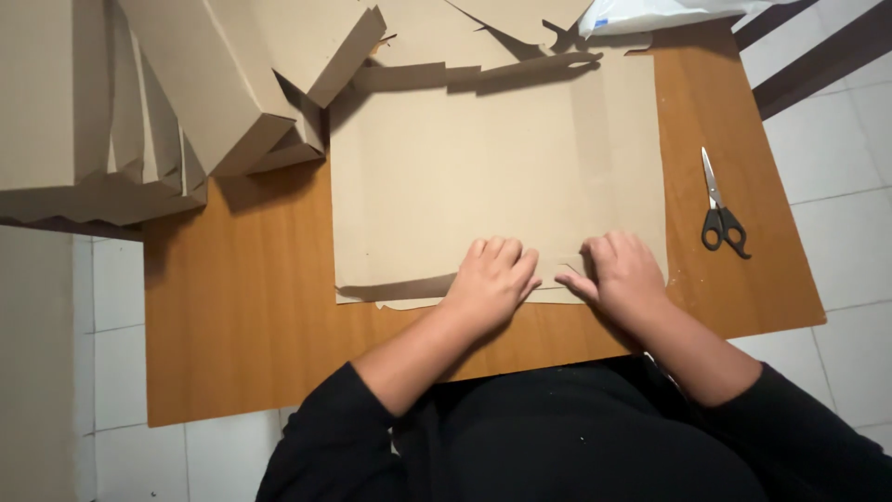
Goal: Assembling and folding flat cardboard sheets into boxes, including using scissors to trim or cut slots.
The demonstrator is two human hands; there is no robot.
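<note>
A large flat sheet of brown cardboard (483,177) lies on a wooden table (242,316). My left hand (492,279) presses down on the sheet's near edge, fingers curled together. Just to its right my right hand (621,271) also rests on that near edge, thumb pointing toward the left hand. Both hands lie on the cardboard rather than grasping it. The near edge looks folded or doubled, with a thin strip showing beneath it at the left.
Black-handled scissors (717,206) lie on the table to the right of the sheet. Folded cardboard boxes (139,102) are stacked at the back left. More cardboard scraps (483,37) and a white bag (650,14) sit at the far edge. White floor tiles surround the table.
</note>
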